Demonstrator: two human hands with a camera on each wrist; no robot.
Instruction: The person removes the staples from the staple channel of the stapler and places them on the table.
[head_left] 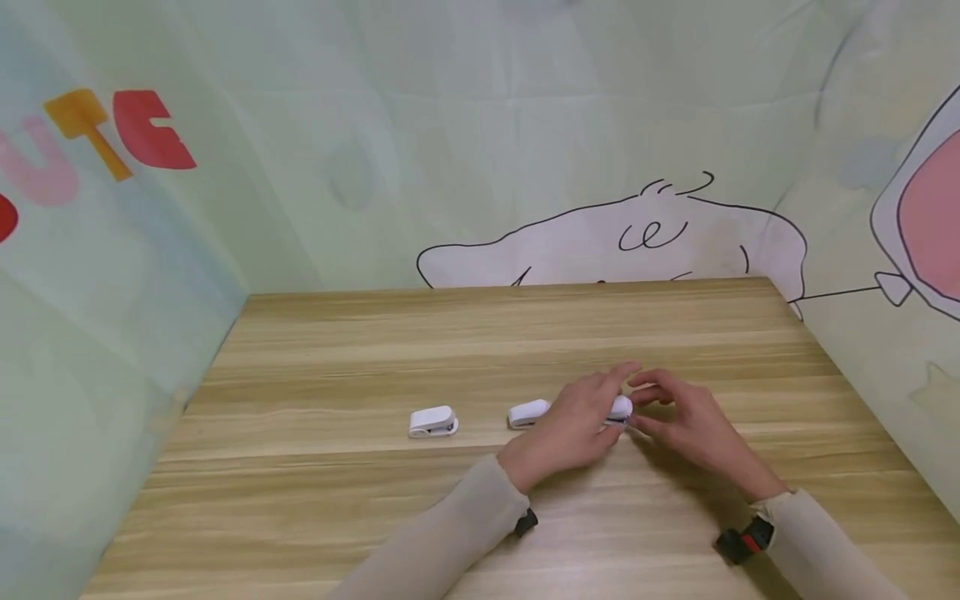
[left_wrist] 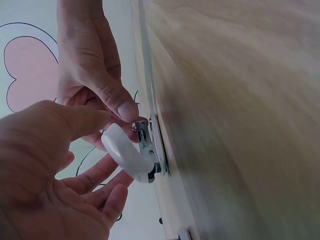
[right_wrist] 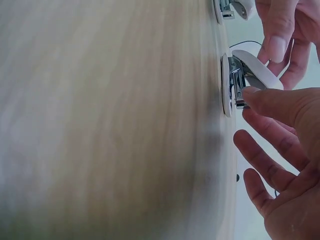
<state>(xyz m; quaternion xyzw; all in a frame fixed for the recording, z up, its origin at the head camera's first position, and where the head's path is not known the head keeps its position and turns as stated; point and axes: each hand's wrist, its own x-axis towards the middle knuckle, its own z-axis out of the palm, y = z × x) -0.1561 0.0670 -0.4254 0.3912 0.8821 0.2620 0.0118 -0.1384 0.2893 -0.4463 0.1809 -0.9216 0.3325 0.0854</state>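
Observation:
A white stapler sits between my two hands at the right of the table. Its cover is tilted up away from the base, exposing the metal staple channel. My left hand holds the raised cover from the left. From the other side, my right hand pinches the channel's end, thumb against the metal. Beside my left wrist lies a second white stapler, partly hidden by the hand. Farther left, a third white stapler rests closed.
All the staplers are on a wood-grain table. A printed cloth backdrop rises along the table's back and sides. A dark strap is around the right wrist, and another dark band shows at the left cuff.

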